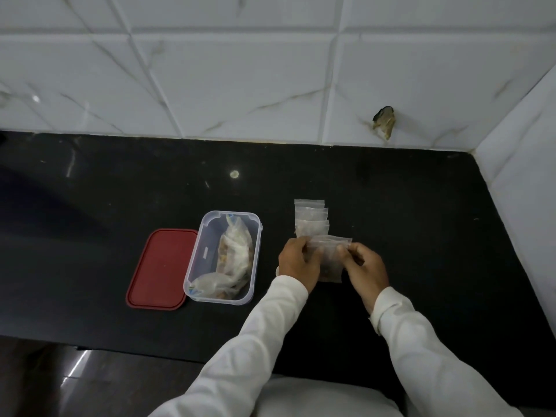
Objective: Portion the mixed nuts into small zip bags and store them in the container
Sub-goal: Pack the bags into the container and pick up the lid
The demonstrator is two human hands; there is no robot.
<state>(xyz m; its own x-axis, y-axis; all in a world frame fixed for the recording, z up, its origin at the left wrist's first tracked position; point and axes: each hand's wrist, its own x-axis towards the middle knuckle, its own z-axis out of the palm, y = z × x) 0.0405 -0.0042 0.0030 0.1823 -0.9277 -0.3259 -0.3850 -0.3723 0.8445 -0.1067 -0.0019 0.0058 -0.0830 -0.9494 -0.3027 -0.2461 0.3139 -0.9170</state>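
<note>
White sleeves (270, 341) reach out; left hand (298, 261) and right hand (365, 266) both pinch 1 zip bag (330, 264) at its top, likely to seal it. The open container (196, 260) waits nearby.

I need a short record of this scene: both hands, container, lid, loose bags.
left hand: pinches top of small clear zip bag
right hand: pinches the same bag's top
container: clear rectangular plastic box, open, holding larger nut bags
lid: red plastic lid, flat on black countertop, left of box
loose bags: row of small zip bags, overlapping, beyond hands
</note>
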